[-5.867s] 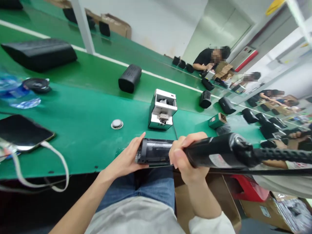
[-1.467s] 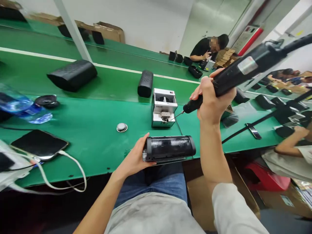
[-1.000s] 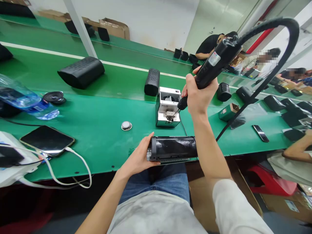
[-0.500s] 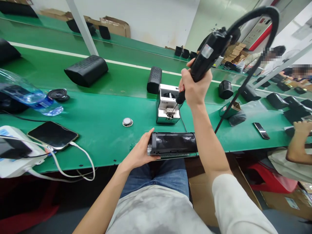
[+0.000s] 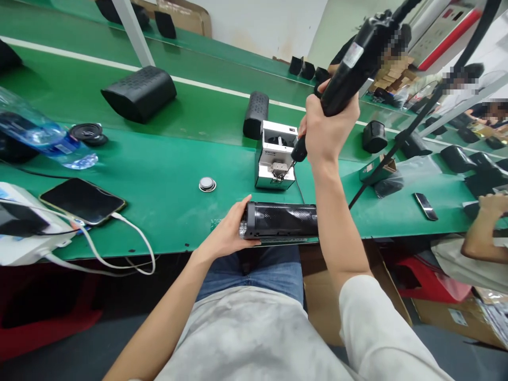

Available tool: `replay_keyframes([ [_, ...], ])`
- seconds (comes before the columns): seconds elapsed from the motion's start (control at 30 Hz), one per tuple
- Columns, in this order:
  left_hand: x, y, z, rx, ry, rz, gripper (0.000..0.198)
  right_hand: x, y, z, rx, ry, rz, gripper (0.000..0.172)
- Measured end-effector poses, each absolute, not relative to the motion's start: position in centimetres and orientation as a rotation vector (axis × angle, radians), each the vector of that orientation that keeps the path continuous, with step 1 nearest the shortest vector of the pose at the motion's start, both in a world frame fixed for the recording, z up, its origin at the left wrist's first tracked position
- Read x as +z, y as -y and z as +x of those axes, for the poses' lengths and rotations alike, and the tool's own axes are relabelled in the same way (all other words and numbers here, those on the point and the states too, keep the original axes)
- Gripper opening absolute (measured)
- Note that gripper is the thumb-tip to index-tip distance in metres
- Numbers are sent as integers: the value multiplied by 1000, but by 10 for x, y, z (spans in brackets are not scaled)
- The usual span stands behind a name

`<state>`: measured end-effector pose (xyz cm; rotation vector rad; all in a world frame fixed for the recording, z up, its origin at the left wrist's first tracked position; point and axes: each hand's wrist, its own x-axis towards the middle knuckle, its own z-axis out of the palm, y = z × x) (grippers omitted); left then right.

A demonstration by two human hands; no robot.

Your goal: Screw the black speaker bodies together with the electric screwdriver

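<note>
My left hand grips the left end of a black cylindrical speaker that lies along the near edge of the green table. My right hand is wrapped round a black electric screwdriver, held raised and tilted. The screwdriver's bit tip rests at the front of a small silver screw feeder box just behind the speaker. A thick black cable runs up from the screwdriver's top.
A phone with a white cable, a water bottle, a round speaker driver and a small metal disc lie to the left. Black speaker housings sit on the belt behind. Another person's arm shows at right.
Since 5.9 s ago my right hand lifted the screwdriver off the speaker and brought its tip to the feeder box. Over the last half second little moved; the view shifted slightly down.
</note>
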<state>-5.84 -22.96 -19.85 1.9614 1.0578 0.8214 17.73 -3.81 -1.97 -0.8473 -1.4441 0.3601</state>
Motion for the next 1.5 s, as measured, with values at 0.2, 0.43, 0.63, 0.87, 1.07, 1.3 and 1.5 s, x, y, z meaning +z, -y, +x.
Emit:
replay_keyframes([
  [0.2, -198, 230, -58, 818, -1060, 1975, 136, -3, 97, 185, 273, 1289, -745, 31],
  [0.43, -199, 230, -60, 815, -1056, 1994, 133, 22, 137, 195, 166, 1231, -597, 25],
  [0.63, -198, 231, -59, 811, -1079, 1981, 134, -8, 82, 172, 256, 1291, -597, 45],
  [0.87, -194, 232, -59, 806, -1071, 1942, 133, -10, 70, 162, 314, 1282, -760, 51],
  [1.07, -195, 232, -59, 813, -1061, 1945, 133, -11, 64, 162, 339, 1298, -766, 46],
  [1.3, -197, 230, -60, 828, -1075, 1981, 131, 1, 100, 177, 371, 1269, -671, 32],
  [1.5, -199, 229, -60, 795, -1114, 1979, 128, 46, 220, 223, 350, 1098, -678, 20],
])
